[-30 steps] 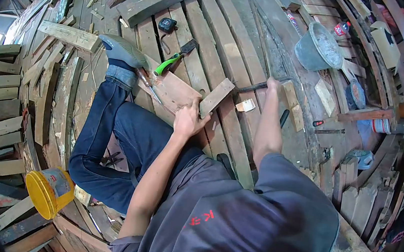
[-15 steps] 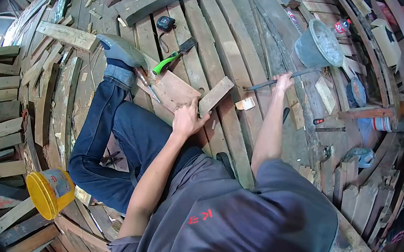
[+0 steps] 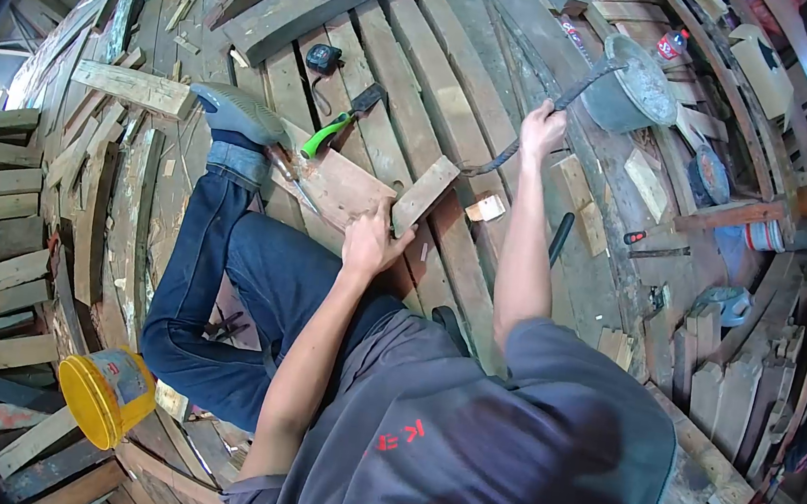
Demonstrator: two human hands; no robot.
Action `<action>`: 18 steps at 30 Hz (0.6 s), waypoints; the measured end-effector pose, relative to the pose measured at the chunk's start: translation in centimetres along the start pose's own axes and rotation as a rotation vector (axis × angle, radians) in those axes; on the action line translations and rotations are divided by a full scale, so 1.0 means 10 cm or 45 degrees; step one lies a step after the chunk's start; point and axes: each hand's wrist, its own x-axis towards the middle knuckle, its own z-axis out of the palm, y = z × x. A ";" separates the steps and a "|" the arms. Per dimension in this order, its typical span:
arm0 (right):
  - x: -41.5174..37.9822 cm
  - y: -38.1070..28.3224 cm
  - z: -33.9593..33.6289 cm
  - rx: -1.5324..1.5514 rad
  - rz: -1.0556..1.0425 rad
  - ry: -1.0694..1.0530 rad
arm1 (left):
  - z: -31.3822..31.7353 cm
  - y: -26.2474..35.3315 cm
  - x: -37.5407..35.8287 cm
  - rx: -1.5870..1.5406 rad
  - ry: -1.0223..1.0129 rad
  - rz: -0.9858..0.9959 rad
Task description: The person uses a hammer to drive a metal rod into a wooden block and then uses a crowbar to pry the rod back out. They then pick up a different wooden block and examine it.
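My left hand (image 3: 371,243) grips the lower end of a short wooden block (image 3: 425,195) between thumb and fingers. The block stands at the right end of a reddish wooden board (image 3: 343,189), and my fingers also rest on that board. A chisel-like tool with a brown handle and metal blade (image 3: 302,191) lies along the board by my shoe (image 3: 239,113). My right hand (image 3: 542,131) is closed around a long dark metal bar (image 3: 576,94). The bar slants from near the block up toward the grey bucket, and its outline looks bent.
A green-handled hatchet-like tool (image 3: 327,137) and a tape measure (image 3: 323,59) lie on the planks. A grey bucket (image 3: 608,101) stands beyond my right hand. A small wood offcut (image 3: 485,208) lies by the block. A yellow bucket (image 3: 104,395) sits at lower left; stacked timber surrounds me.
My right hand has moved up and slightly left. The bar's far end has swung upward, in front of the grey bucket. My left hand stays on the block.
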 end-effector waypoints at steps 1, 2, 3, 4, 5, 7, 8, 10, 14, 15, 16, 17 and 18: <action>-0.04 -0.11 -0.03 0.012 0.009 0.001 | -0.02 0.01 0.00 0.009 -0.007 0.001; -0.06 -0.17 -0.04 0.023 0.020 0.002 | -0.03 0.02 -0.01 0.018 -0.016 0.002; -0.07 -0.18 -0.02 0.079 0.009 0.011 | -0.03 0.02 0.00 0.018 -0.011 0.010; -0.08 -0.21 -0.01 0.062 0.017 0.028 | -0.03 0.02 0.00 0.017 -0.008 0.018; -0.09 -0.21 0.00 0.044 0.024 0.046 | -0.04 0.03 0.00 0.017 -0.004 0.027; -0.09 -0.21 0.02 0.012 0.044 0.087 | -0.06 0.04 -0.01 0.006 -0.011 0.023; -0.08 -0.20 0.04 -0.002 0.056 0.110 | -0.06 0.05 -0.01 0.000 -0.014 0.021; -0.08 -0.16 0.05 -0.027 0.080 0.133 | -0.05 0.04 -0.02 0.011 0.021 0.043; -0.08 -0.17 0.01 -0.049 0.096 0.123 | -0.01 0.01 -0.01 -0.008 0.012 0.037; -0.08 -0.17 0.01 -0.050 0.093 0.118 | -0.01 0.00 0.00 -0.016 0.016 0.042; -0.08 -0.17 0.01 -0.055 0.096 0.116 | -0.01 0.00 0.00 -0.023 0.017 0.047; -0.07 -0.17 0.01 -0.060 0.098 0.114 | -0.01 0.00 -0.01 -0.031 0.017 0.052; -0.06 -0.18 0.02 -0.065 0.100 0.111 | -0.02 0.01 -0.01 -0.025 0.011 0.047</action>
